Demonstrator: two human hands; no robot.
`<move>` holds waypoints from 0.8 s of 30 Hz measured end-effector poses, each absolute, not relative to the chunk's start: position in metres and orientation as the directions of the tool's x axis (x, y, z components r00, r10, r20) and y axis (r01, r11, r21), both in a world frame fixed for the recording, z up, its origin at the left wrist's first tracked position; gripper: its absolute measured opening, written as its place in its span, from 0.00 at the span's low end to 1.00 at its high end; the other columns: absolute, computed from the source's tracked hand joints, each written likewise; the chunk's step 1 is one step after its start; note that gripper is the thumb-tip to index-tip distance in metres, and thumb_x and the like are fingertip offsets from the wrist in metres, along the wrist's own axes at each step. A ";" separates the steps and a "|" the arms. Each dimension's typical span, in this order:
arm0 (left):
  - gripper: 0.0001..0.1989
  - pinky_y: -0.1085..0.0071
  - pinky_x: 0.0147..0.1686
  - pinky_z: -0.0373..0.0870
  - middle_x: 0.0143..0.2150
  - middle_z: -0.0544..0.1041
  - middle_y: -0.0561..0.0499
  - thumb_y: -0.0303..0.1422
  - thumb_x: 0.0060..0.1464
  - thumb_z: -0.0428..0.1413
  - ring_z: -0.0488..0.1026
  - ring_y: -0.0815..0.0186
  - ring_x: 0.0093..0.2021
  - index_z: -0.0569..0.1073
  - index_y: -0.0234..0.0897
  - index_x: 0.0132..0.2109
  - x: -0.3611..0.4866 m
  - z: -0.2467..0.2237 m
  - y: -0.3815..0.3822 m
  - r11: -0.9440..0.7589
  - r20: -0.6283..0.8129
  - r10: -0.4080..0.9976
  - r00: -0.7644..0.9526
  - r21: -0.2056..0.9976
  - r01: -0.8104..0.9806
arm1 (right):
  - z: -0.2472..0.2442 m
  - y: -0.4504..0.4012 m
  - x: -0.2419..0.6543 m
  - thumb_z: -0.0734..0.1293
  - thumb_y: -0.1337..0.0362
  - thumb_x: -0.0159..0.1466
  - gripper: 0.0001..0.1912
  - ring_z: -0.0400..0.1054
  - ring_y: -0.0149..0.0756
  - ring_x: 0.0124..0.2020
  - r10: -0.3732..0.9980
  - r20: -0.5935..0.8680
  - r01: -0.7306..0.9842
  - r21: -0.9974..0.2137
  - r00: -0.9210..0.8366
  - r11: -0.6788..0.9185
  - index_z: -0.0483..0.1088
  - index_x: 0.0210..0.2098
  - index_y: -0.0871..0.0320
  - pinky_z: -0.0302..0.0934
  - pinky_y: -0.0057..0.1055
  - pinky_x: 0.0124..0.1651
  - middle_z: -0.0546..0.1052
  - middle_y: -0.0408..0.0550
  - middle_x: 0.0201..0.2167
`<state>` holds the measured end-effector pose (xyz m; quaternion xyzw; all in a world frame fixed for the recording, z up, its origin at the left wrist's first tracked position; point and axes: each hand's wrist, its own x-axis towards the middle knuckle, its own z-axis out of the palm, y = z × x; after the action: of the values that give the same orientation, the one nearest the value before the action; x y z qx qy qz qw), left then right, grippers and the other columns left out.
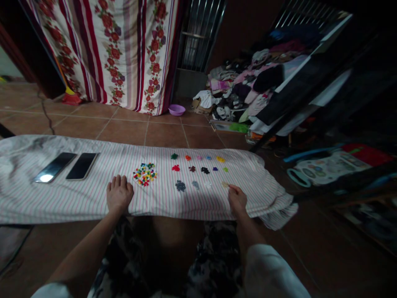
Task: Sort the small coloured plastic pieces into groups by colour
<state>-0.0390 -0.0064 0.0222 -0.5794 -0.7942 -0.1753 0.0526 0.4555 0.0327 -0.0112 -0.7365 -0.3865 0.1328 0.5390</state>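
Beige pieces (225, 184) lie right at the fingertips of my right hand (237, 200), whose thumb and forefinger are pinched together at the pile's edge; from this distance I can't tell whether that grip has a piece in it. Just left of the grip I see white pieces (208, 185), then light grey pieces (195, 185) and dark grey pieces (180, 186), all standing between it and the mixed pile (145, 174) farther left. Beyond the grip runs a row from red pieces (175, 167) to lime pieces (226, 169), and behind that another from dark green pieces (174, 156) to yellow pieces (220, 159).

My left hand (120, 194) rests palm down, fingers extended and grasping nothing, just beside the mixed pile. Past it, farther left of the right grip, two phones (82, 166) lie on the striped cloth (198, 207) covering the worktop. To the right of the grip, the cloth bunches at the worktop's end. Well beyond are a purple basin (176, 110), a floral curtain (124, 54) and heaped clothes (242, 82).
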 end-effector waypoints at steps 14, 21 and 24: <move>0.26 0.50 0.64 0.55 0.64 0.68 0.33 0.35 0.62 0.41 0.62 0.48 0.66 0.69 0.28 0.61 -0.042 0.013 -0.005 0.248 0.355 0.884 -0.303 0.191 0.950 | 0.020 0.046 0.377 0.68 0.49 0.50 0.20 0.63 0.33 0.26 0.772 0.240 0.307 -0.950 0.588 0.061 0.73 0.33 0.59 0.63 0.34 0.34 0.69 0.41 0.23; 0.27 0.50 0.65 0.54 0.64 0.68 0.32 0.35 0.61 0.41 0.61 0.47 0.67 0.69 0.26 0.61 -0.041 0.014 -0.004 0.267 0.325 0.887 -0.329 0.222 0.938 | 0.028 0.046 0.289 0.68 0.49 0.55 0.17 0.68 0.34 0.27 0.929 0.243 0.281 -0.946 0.279 0.162 0.73 0.33 0.57 0.66 0.32 0.33 0.73 0.43 0.25; 0.27 0.50 0.65 0.54 0.65 0.67 0.31 0.35 0.61 0.41 0.61 0.47 0.67 0.69 0.25 0.61 -0.041 0.014 -0.004 0.259 0.323 0.889 -0.326 0.231 0.938 | 0.024 0.040 0.256 0.66 0.52 0.58 0.14 0.70 0.35 0.29 0.960 0.245 0.309 -0.931 0.133 0.195 0.74 0.34 0.56 0.67 0.32 0.35 0.75 0.44 0.27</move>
<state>-0.0412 -0.0044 0.0142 -0.5772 -0.7910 -0.1926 0.0634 0.2564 0.0405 0.0243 -0.5496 -0.5774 0.3167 0.5140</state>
